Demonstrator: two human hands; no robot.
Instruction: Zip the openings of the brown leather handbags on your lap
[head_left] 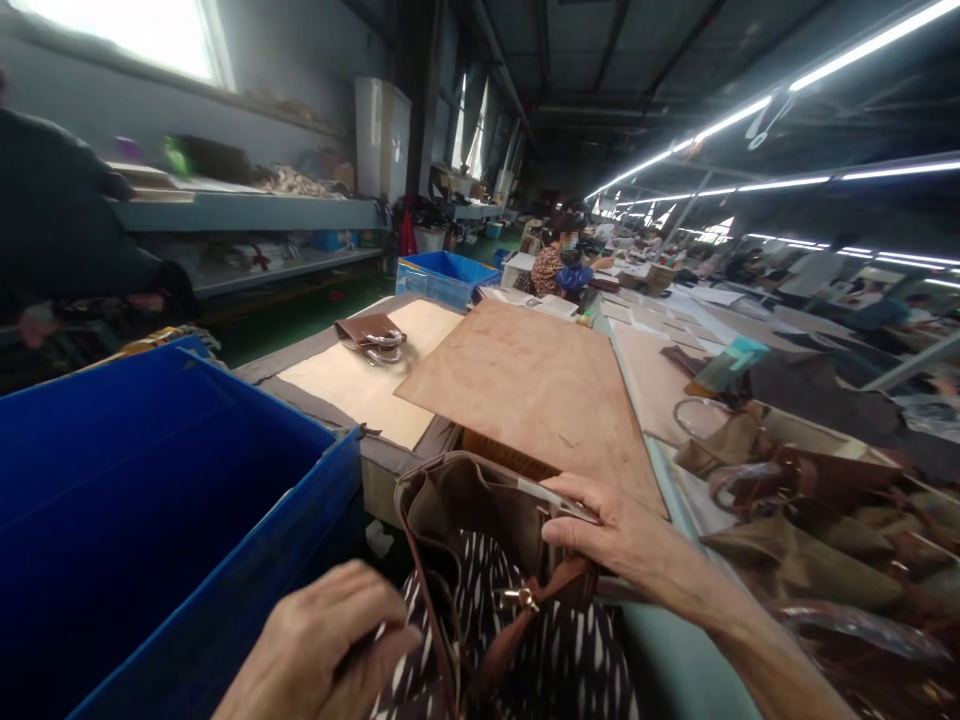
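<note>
An open brown handbag (457, 510) with a thin strap and a gold clasp rests in my lap, against the near edge of the workbench. My right hand (611, 530) grips the far right rim of the bag's mouth, fingers curled over it. My left hand (322, 640) is closed low at the left, fingers tucked in by the bag's near side and the strap; what they hold is hidden. A brown board (540, 385) lies on the bench just beyond the bag.
A large blue bin (150, 520) stands at my left. A small brown bag with metal rings (373, 335) lies on the bench farther off. Several olive and brown bags (795, 520) are piled at the right. Other people sit along the line; one stands at far left.
</note>
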